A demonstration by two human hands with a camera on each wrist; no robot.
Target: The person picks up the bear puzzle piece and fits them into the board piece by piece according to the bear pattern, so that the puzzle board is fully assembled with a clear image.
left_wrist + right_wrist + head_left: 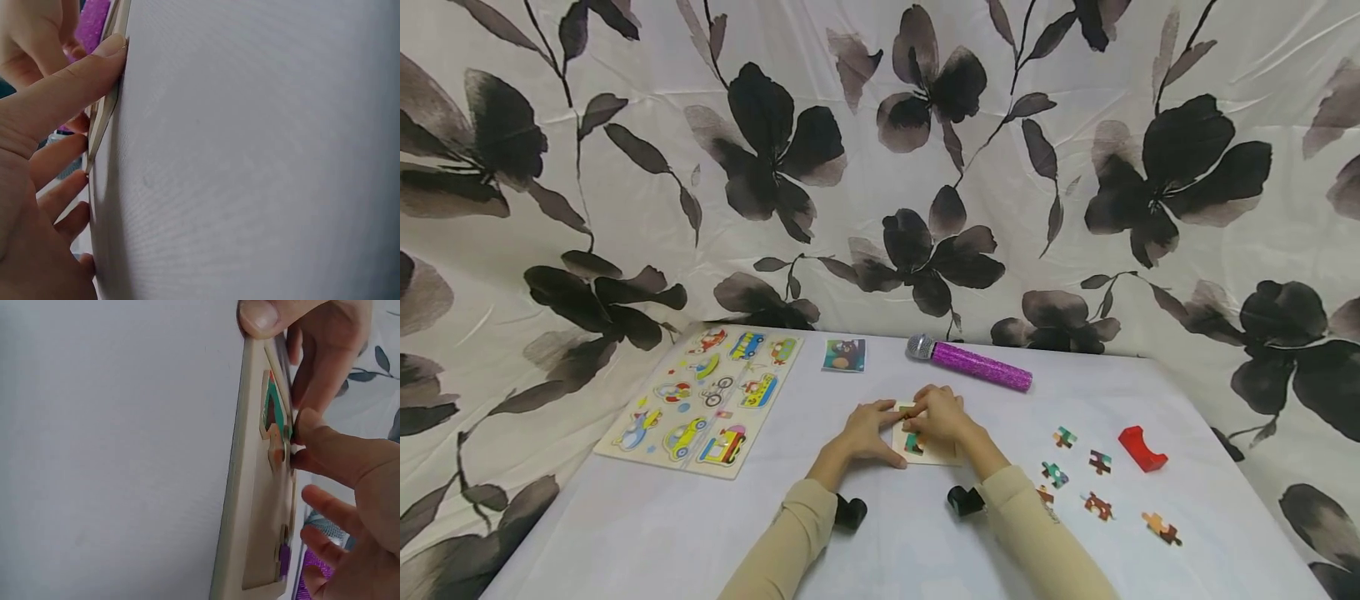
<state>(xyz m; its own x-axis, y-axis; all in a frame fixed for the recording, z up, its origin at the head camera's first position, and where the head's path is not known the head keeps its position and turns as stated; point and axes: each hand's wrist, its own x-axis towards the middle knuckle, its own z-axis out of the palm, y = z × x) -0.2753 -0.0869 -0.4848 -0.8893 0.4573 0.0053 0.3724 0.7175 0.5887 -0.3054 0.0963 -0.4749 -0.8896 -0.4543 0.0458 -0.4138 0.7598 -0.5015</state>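
Note:
A shallow wooden puzzle tray (936, 457) lies on the white table between both hands. Green and brown jigsaw pieces (274, 406) sit in one end of it, and a purple-marked piece (284, 559) shows at the other. My left hand (868, 433) holds the tray's left end, thumb on the near corner and fingers toward the far side. From above, my right hand (942, 414) reaches over the tray. Its thumb and index finger pinch a small puzzle piece (287, 439) by the filled end; the fingers hide most of that piece.
Several loose jigsaw pieces (1097, 506) and a red curved block (1142, 450) lie at right. A purple glitter microphone (981, 367) and a bear picture card (845, 356) are behind the tray. At left lies a vehicle puzzle board (700, 400). A floral cloth (925, 167) hangs behind.

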